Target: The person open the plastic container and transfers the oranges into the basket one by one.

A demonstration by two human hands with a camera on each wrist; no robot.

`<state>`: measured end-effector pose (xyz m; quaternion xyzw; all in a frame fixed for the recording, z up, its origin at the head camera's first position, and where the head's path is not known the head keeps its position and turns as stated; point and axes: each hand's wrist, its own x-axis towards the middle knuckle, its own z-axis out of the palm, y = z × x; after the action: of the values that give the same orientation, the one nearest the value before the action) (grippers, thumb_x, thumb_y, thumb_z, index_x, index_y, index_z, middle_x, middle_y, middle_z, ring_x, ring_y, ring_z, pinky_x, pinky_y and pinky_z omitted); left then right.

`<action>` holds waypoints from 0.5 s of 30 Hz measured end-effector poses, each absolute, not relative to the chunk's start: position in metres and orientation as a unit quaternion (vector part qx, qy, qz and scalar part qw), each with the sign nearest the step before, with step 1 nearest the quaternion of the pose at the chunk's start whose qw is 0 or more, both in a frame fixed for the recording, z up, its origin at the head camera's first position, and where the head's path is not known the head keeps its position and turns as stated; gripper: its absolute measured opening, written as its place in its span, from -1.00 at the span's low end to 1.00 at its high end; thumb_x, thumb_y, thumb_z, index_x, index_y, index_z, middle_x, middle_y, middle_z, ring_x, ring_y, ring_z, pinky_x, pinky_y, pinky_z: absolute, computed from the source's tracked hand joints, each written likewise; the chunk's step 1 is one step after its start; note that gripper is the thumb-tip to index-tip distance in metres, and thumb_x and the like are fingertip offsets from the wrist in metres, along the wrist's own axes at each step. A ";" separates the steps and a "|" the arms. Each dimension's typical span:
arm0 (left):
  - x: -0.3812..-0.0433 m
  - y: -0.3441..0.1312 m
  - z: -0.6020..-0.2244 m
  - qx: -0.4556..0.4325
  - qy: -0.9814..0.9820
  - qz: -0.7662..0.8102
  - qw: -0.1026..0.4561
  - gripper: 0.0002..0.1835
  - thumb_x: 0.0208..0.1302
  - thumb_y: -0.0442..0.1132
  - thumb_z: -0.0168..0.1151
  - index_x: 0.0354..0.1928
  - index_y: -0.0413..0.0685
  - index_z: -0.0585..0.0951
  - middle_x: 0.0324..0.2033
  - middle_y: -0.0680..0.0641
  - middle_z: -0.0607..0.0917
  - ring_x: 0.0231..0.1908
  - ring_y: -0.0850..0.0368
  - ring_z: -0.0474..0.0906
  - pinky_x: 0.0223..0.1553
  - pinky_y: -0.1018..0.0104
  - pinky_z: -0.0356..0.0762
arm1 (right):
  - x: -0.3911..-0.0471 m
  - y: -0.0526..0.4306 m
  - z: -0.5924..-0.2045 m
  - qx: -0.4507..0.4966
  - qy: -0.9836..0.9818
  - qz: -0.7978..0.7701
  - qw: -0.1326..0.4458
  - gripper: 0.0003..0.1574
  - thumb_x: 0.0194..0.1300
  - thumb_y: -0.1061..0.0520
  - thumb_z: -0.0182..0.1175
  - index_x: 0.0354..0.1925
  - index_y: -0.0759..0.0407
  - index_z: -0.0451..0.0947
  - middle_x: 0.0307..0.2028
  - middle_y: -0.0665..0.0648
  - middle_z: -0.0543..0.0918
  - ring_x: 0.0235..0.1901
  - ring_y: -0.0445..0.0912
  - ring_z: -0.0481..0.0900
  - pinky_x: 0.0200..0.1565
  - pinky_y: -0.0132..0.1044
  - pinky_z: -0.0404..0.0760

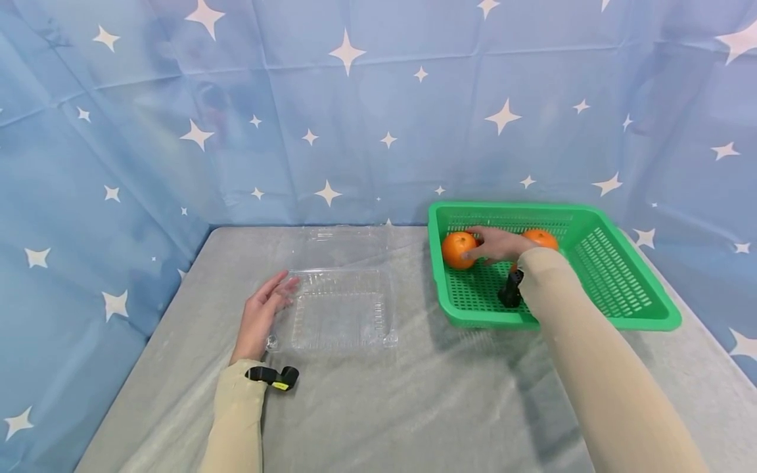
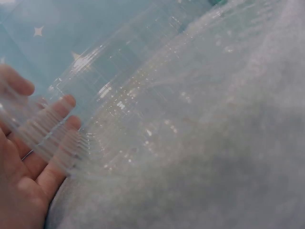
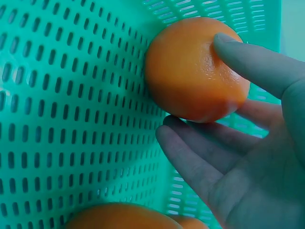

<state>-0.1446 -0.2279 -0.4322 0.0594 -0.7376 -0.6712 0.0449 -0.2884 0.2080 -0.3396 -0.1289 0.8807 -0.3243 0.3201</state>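
Inside the green basket my right hand [image 1: 499,244] holds an orange [image 1: 458,250] near the left wall. The right wrist view shows the thumb [image 3: 238,52] on the upper side of that orange [image 3: 190,71], with the fingers [image 3: 190,152] curved along its underside. Behind my right wrist lies another orange [image 1: 541,238], partly hidden. On the left, my left hand [image 1: 263,312] rests against the side of a clear plastic clamshell box [image 1: 340,318], its lid raised at the back. In the left wrist view its fingers [image 2: 59,157] lie loosely along the ribbed clear wall.
The green basket [image 1: 627,322] stands at the table's right, near the starry blue curtain [image 1: 378,105]. A grey cloth [image 1: 378,414] covers the table. More orange fruit [image 3: 124,217] shows at the bottom of the right wrist view.
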 end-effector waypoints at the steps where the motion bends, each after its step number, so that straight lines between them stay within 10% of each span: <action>1: -0.146 -0.228 -0.435 0.060 -0.740 -0.668 0.047 -0.54 0.30 -0.12 -0.03 0.25 0.17 0.30 0.05 0.10 0.51 0.07 0.22 0.39 0.03 0.22 0.36 | -0.288 0.208 -0.339 -0.130 0.880 -0.325 0.320 -0.07 0.26 0.09 0.06 0.37 0.25 -0.26 0.25 0.46 0.00 0.15 0.28 0.18 0.02 0.06 0.37; 15: -0.146 -0.229 -0.437 0.050 -0.737 -0.671 0.056 -0.48 0.26 0.01 0.01 0.26 0.11 0.29 0.06 0.06 0.51 0.07 0.19 0.40 0.03 0.24 0.37 | -0.284 0.214 -0.327 -0.134 0.876 -0.330 0.325 -0.11 0.30 0.04 0.00 0.37 0.25 -0.26 0.27 0.47 -0.06 0.19 0.30 0.11 0.03 0.09 0.34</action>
<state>-0.1461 -0.2289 -0.4370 0.0497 -0.7373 -0.6714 0.0560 -0.2836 0.2141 -0.3269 -0.1343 0.8762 -0.3297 0.3249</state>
